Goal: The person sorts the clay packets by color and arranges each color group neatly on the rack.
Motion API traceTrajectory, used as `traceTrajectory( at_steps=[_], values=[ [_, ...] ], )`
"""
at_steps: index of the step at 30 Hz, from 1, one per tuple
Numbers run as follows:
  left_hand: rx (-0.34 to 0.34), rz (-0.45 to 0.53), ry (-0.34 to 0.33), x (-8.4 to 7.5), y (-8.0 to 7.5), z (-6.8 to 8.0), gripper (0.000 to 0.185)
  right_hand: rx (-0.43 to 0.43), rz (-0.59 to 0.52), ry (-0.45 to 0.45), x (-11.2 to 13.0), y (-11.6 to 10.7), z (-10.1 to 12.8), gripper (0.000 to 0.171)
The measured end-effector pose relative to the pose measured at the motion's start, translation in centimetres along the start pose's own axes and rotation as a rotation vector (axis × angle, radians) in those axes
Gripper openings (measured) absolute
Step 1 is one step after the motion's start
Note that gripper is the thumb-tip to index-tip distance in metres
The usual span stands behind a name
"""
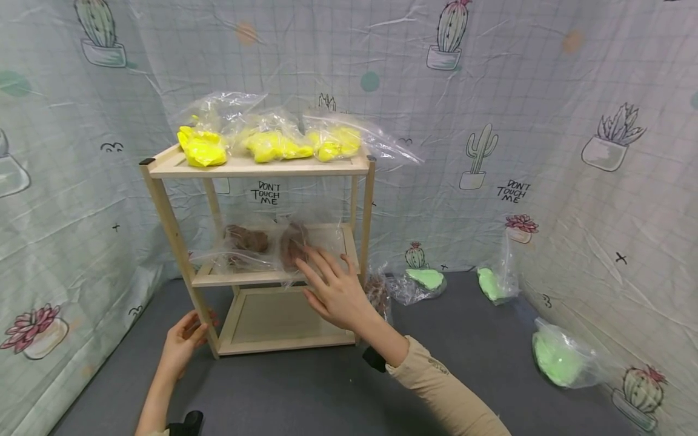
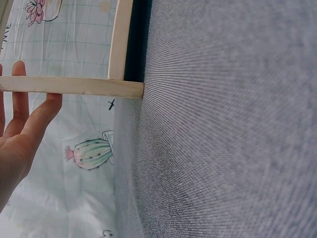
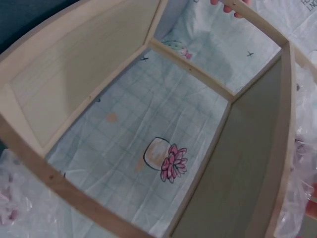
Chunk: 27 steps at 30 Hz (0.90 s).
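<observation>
The right hand (image 1: 340, 295), fingers spread and fairly straight, touches the right brown bag (image 1: 292, 236) on the middle shelf (image 1: 206, 280) of a wooden rack (image 1: 262, 171) without closing round it. That clear plastic bag lies just beside the left brown bag (image 1: 249, 240), which sits toward the shelf's left end. Low on the rack's left side, the left hand (image 1: 181, 346) holds the front left post (image 1: 173, 227) lightly between thumb and fingers, some fingertips reaching behind the wood. Three bags with yellow contents (image 1: 278, 146) sit in a row on the top shelf. The rack stands on a dark grey worktop (image 1: 305, 393). Just beside its right post is another bag of brown stuff (image 1: 377, 292), partly hidden, and farther right lie three bags with pale green contents (image 1: 557, 357). A cactus-print cloth (image 1: 436, 181) hangs behind.
</observation>
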<state>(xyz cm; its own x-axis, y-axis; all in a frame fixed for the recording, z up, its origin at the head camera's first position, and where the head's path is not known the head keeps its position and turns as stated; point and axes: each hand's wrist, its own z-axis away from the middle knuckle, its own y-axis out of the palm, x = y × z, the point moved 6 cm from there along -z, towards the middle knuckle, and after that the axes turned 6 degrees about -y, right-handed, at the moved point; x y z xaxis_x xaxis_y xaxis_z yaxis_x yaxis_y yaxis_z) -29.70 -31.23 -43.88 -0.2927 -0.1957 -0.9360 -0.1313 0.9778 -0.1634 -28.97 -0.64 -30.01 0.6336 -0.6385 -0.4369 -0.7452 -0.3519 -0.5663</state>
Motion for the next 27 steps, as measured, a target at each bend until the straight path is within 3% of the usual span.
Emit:
traceTrajectory(
  at_steps=[4, 6, 8, 16, 23, 27],
  values=[
    [0.006, 0.039, 0.028, -0.6, 0.2, 0.2, 0.029, -0.035, -0.026, -0.005, -0.3, -1.0, 1.3, 0.05],
    [-0.006, 0.011, 0.013, -0.5, 0.2, 0.2, 0.029, -0.054, -0.046, -0.01, -0.4, -1.5, 2.1, 0.046],
    [0.003, 0.056, 0.035, -0.1, 0.1, 0.0, 0.031, -0.074, -0.068, -0.018, -0.6, -1.9, 2.9, 0.045],
    [-0.007, 0.031, 0.026, -0.4, 0.3, 0.2, 0.029, -0.132, -0.163, -0.032, -1.9, -3.1, 6.7, 0.038],
    [0.011, 0.069, 0.057, 0.1, -0.1, 0.0, 0.031, -0.148, -0.168, -0.022, -3.4, -2.6, 10.1, 0.037],
    [0.01, -0.008, 0.027, 1.0, -0.4, -0.3, 0.036, -0.119, -0.159, -0.012, -4.4, -1.6, 12.0, 0.036]
  ],
)
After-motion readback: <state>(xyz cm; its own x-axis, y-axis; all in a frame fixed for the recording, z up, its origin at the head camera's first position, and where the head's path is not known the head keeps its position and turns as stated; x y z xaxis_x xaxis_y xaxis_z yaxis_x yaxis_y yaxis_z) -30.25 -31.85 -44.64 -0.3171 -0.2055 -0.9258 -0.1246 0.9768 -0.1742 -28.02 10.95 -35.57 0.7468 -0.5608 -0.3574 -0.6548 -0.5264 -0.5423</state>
